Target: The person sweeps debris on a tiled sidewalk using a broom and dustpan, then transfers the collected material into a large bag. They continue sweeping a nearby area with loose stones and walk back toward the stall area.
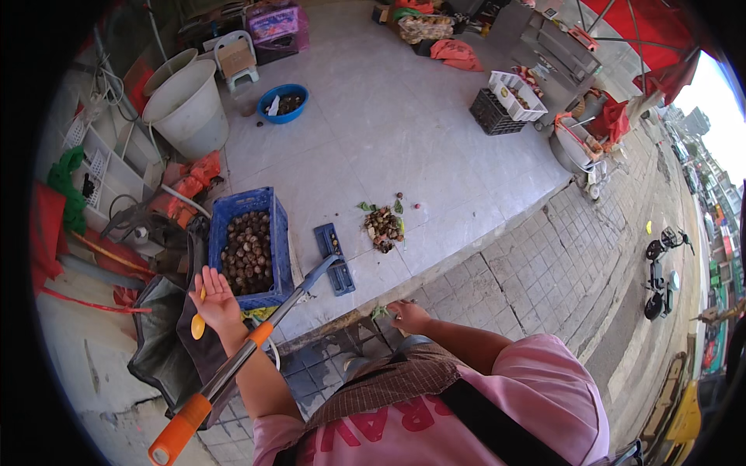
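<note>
holding the left hand (216, 306) palm up, with fingers straight and spread a little, beside the blue crate (281, 250) of brown round pieces (247, 255); having a yellow spoon (198, 327) at its thumb side. with the right hand (410, 317), bending the fingers near a green scrap (379, 312) (cannot tell if pinching it). seeing an orange-gripped pole (231, 370) past the left forearm (263, 382).

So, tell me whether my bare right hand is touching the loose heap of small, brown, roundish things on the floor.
Apart. The head view shows a strip of grey tiled floor between the right hand and the heap.
</note>
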`<action>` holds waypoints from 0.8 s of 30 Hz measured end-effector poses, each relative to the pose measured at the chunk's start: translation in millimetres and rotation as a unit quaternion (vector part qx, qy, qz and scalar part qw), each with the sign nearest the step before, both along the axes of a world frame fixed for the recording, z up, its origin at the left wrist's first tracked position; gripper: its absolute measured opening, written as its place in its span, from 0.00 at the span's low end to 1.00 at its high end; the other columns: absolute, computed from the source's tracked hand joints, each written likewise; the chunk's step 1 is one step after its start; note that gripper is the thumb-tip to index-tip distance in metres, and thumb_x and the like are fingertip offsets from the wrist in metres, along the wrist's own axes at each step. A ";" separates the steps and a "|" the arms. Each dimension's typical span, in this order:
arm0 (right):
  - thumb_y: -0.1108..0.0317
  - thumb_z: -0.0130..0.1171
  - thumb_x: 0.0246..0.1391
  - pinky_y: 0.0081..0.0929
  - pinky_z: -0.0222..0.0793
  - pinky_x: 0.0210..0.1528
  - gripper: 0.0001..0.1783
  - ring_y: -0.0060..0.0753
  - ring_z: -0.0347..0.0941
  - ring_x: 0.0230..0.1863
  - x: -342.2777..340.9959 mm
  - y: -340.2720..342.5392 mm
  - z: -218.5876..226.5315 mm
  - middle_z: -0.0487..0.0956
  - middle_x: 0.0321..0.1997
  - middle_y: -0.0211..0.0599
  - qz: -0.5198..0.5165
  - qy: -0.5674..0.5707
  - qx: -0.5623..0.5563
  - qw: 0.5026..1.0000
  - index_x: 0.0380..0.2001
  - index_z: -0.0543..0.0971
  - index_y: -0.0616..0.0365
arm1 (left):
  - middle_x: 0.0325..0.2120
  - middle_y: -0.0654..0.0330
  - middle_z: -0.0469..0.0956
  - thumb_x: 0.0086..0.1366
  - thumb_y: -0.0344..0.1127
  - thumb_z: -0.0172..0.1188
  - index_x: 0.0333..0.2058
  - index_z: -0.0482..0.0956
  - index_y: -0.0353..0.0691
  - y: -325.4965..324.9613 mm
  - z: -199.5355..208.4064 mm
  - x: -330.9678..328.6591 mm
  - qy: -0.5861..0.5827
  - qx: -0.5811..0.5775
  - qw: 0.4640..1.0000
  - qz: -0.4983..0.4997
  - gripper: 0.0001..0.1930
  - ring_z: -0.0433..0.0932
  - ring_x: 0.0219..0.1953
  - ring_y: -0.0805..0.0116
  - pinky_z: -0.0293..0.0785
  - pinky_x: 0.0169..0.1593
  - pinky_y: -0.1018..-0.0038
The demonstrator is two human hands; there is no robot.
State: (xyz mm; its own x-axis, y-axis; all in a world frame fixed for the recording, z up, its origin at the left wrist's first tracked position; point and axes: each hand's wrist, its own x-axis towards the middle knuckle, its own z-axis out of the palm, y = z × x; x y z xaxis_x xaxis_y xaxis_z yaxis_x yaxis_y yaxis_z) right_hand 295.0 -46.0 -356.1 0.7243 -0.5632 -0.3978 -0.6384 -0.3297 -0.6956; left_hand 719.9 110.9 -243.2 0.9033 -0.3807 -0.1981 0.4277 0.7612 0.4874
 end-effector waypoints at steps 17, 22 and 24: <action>0.61 0.65 0.39 0.35 0.66 0.34 0.13 0.43 0.73 0.34 237.7 87.5 84.8 0.76 0.28 0.35 0.421 -0.236 0.029 0.875 0.28 0.74 0.52 | 0.15 0.52 0.77 0.69 0.56 0.29 0.30 0.71 0.40 152.4 202.0 -168.5 -0.553 -0.065 0.827 -0.077 0.27 0.77 0.18 0.61 0.69 0.32 0.66; 0.66 0.60 0.41 0.36 0.66 0.36 0.09 0.43 0.72 0.35 216.7 114.2 78.2 0.76 0.28 0.34 0.433 -0.229 0.015 0.872 0.28 0.74 0.51 | 0.13 0.51 0.74 0.68 0.56 0.31 0.20 0.73 0.36 185.4 218.1 -177.5 -0.629 -0.107 0.746 -0.187 0.33 0.77 0.16 0.62 0.75 0.27 0.69; 0.67 0.59 0.41 0.36 0.66 0.36 0.08 0.43 0.72 0.35 213.0 122.9 89.7 0.76 0.28 0.35 0.431 -0.229 0.018 0.873 0.28 0.73 0.51 | 0.12 0.52 0.72 0.68 0.57 0.31 0.19 0.71 0.35 195.6 223.5 -180.4 -0.629 -0.104 0.747 -0.190 0.33 0.74 0.14 0.62 0.75 0.26 0.68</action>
